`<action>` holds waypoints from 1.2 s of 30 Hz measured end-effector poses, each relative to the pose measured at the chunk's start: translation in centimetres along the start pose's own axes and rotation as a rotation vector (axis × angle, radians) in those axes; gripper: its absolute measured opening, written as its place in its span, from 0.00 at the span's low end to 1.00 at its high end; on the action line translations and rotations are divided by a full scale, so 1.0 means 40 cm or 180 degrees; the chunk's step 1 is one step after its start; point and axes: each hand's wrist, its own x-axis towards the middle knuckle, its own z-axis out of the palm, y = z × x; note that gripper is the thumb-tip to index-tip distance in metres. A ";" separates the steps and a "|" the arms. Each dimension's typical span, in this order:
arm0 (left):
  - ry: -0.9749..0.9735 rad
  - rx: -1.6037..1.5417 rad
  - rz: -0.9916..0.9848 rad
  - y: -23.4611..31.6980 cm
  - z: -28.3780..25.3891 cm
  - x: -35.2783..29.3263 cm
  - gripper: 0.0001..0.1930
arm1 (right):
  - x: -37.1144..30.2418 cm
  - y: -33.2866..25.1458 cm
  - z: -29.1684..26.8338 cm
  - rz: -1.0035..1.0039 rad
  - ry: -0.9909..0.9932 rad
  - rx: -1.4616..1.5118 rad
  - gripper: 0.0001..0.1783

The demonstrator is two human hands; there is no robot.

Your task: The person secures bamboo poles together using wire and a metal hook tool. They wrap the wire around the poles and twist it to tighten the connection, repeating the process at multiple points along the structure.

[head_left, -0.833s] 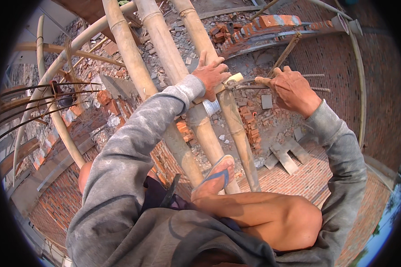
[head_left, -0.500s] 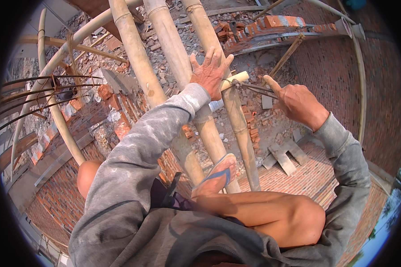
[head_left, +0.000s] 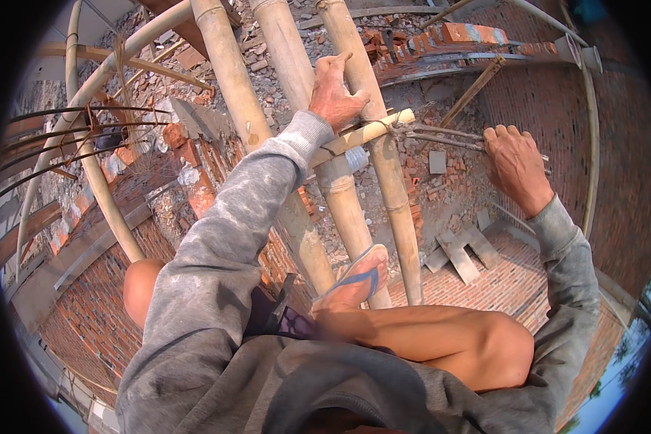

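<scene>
My right hand (head_left: 516, 170) is closed in a fist around thin, dark tie strips (head_left: 445, 137). They stretch to a lashing on a short yellow bamboo crosspiece (head_left: 362, 138), and loose ends stick out beyond the fist. The crosspiece lies across the long bamboo poles. My left hand (head_left: 338, 98) rests against the right-hand bamboo pole (head_left: 351, 61), its fingers curled at the pole and its thumb apart; some fingertips are hidden. Beside that pole run a middle bamboo pole (head_left: 282, 54) and a left bamboo pole (head_left: 231, 79).
My sandalled foot (head_left: 358, 278) stands on the poles. Far below lie brick rubble (head_left: 260, 54) and grey slabs (head_left: 463, 257). A brick wall (head_left: 557, 123) rises at the right. Bent steel bars (head_left: 58, 145) jut in from the left, near a slanting bamboo pole (head_left: 108, 202).
My right hand has moved right and closed on the strips, which are now stretched out. My left hand has shifted up and curled its spread fingers. More of the crosspiece shows.
</scene>
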 end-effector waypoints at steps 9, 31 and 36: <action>-0.0693 -0.1566 -0.2109 -0.044 0.119 0.046 0.46 | 0.119 0.133 0.131 -0.0036 -0.0811 0.0313 0.19; -0.0950 -0.1094 -0.2496 -0.103 0.177 0.098 0.33 | -0.059 0.018 -0.001 0.0363 -0.0575 0.0007 0.19; -0.1348 -0.1954 -0.2725 -0.089 0.167 0.090 0.22 | -0.061 0.095 0.115 -0.0034 -0.0263 0.0388 0.24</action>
